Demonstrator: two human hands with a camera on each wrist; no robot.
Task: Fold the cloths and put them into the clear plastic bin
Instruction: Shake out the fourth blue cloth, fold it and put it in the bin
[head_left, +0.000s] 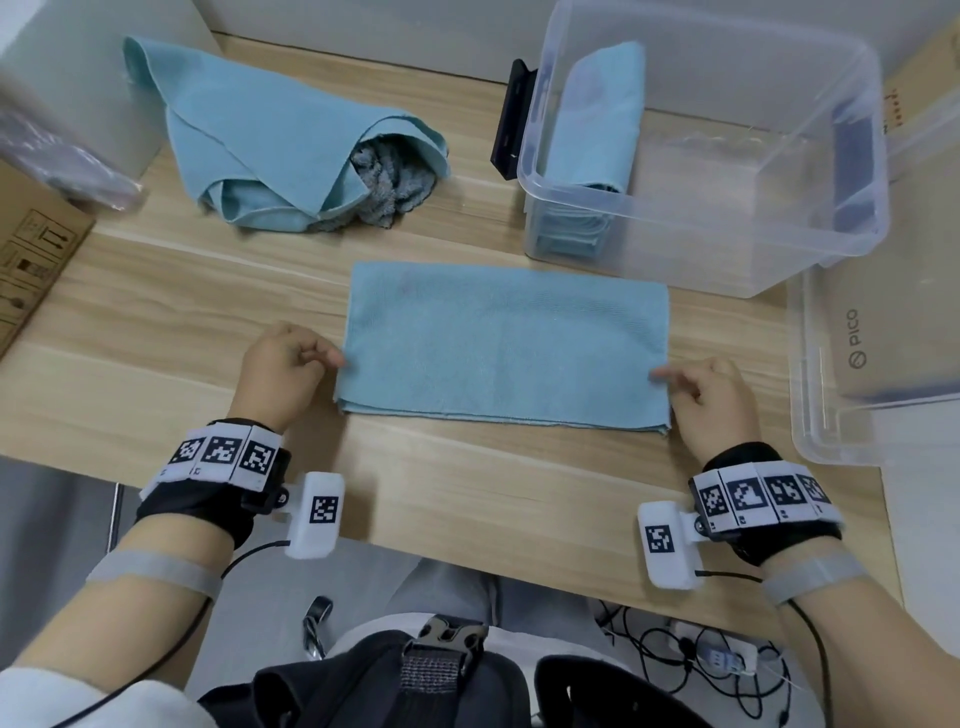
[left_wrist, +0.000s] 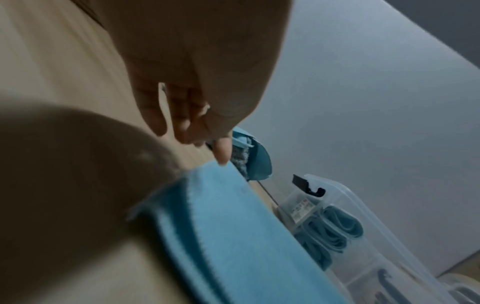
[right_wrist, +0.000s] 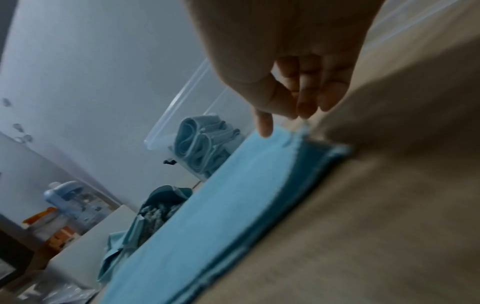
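A light blue cloth (head_left: 504, 343), folded to a flat rectangle, lies mid-table with its doubled edges toward me. My left hand (head_left: 327, 358) is at its left edge, fingers loosely curled, index fingertip (left_wrist: 221, 156) touching the cloth (left_wrist: 221, 226). My right hand (head_left: 670, 376) is at the right edge, its index fingertip (right_wrist: 265, 129) resting on the cloth (right_wrist: 221, 205). Neither hand grips anything. The clear plastic bin (head_left: 753, 244) stands at the back right with folded blue cloths (head_left: 597, 119) upright against its left wall. A loose pile of blue cloth (head_left: 280, 130) over a grey one (head_left: 395, 182) sits at the back left.
A clear lid (head_left: 810, 415) over a PICO box (head_left: 857, 338) lies right of the folded cloth. A cardboard box (head_left: 31, 249) and a plastic bag (head_left: 67, 161) are at the left edge. A black bracket (head_left: 511, 119) stands behind the bin. Bare wooden table (head_left: 467, 493) lies in front.
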